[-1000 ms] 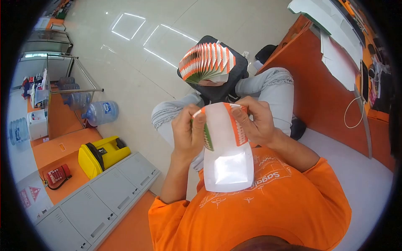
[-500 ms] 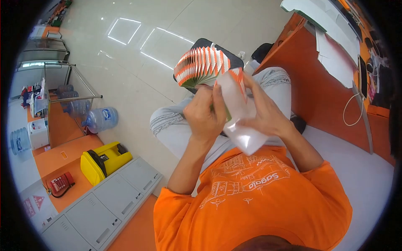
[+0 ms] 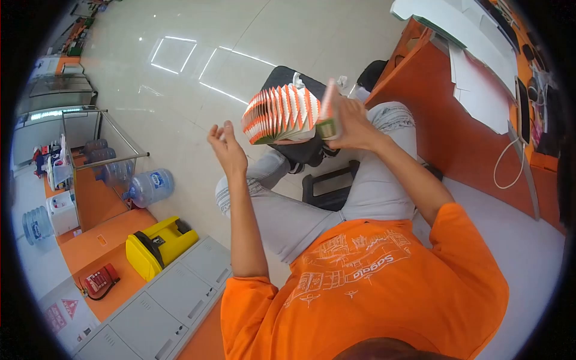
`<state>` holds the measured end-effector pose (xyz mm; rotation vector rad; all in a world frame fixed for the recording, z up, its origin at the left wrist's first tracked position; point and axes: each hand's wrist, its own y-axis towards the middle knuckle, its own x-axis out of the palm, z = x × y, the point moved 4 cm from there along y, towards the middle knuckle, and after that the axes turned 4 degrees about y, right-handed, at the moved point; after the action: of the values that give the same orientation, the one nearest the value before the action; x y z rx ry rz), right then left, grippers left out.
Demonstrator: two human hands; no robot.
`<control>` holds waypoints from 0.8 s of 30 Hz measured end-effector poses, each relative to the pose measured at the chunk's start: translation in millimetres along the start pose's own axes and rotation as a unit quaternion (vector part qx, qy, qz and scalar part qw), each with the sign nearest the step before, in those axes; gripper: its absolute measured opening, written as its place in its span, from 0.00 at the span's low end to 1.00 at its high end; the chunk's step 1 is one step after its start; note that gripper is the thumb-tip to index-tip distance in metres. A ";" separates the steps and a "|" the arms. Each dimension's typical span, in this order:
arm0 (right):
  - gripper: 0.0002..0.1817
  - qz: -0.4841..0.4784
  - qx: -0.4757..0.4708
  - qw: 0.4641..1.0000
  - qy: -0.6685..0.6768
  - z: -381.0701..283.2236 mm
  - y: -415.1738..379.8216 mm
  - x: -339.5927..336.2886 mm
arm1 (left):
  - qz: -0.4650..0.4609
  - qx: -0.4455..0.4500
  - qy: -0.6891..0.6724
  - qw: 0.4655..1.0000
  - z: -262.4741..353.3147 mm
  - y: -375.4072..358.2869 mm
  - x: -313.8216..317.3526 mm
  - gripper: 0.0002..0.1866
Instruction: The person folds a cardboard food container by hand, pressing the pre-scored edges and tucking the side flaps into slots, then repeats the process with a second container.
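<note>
A fanned row of orange, white and green paper packets (image 3: 281, 115) stands on a black stool seat (image 3: 283, 75) in front of my knees. To its left, my left hand (image 3: 229, 151) is raised, fingers apart and holding nothing. My right hand (image 3: 354, 123) grips one thin packet (image 3: 328, 114) at the right end of the row. This packet is turned nearly edge-on, with a pinkish upper part and a green lower end. Crumpled white material (image 3: 297, 80) lies at the back of the row.
An orange desk (image 3: 414, 96) with papers (image 3: 477, 96) stands to the right. At the left are large water bottles (image 3: 150, 185), a metal-framed rack (image 3: 127, 133), a yellow bin (image 3: 161, 245) and grey lockers (image 3: 162, 300). A black bar-like support (image 3: 330, 186) shows between my legs.
My hands have parted: the left moved away leftward and opened, the right moved forward to the row's right end with the packet. The clear plastic sleeve no longer hangs towards my lap.
</note>
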<state>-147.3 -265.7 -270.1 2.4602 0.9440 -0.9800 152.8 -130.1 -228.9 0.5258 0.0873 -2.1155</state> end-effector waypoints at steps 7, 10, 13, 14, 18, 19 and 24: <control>0.56 0.003 -0.165 0.986 0.027 -28.7 67.0 57.7 | -0.272 -0.155 -0.084 0.946 -61.1 8.3 29.1 0.39; 0.46 -0.060 -0.133 0.982 0.116 -53.4 77.6 72.4 | -0.277 -0.084 -0.052 0.956 -43.6 9.0 38.3 0.41; 0.42 -0.101 -0.101 0.979 0.144 -55.1 80.3 96.8 | -0.265 -0.071 0.010 0.962 -38.0 6.9 37.0 0.41; 0.41 -0.108 -0.098 0.978 0.151 -52.8 80.1 101.2 | -0.272 -0.059 -0.009 0.961 -36.6 5.3 36.3 0.42; 0.41 -0.178 -0.041 0.950 0.255 -59.2 78.6 108.3 | -0.280 -0.024 -0.003 0.960 -36.9 6.2 35.6 0.46; 0.41 -0.202 -0.006 0.926 0.318 -58.5 79.6 108.2 | -0.276 -0.026 -0.006 0.961 -36.8 5.9 33.6 0.46; 0.41 -0.072 -0.088 0.977 0.179 -57.6 93.4 79.1 | -0.281 -0.044 -0.035 0.958 -29.5 3.6 30.9 0.45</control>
<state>-12.4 -267.8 -279.6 2.4867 1.2782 -0.4719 150.7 -148.6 -267.5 0.3998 0.3217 -2.6675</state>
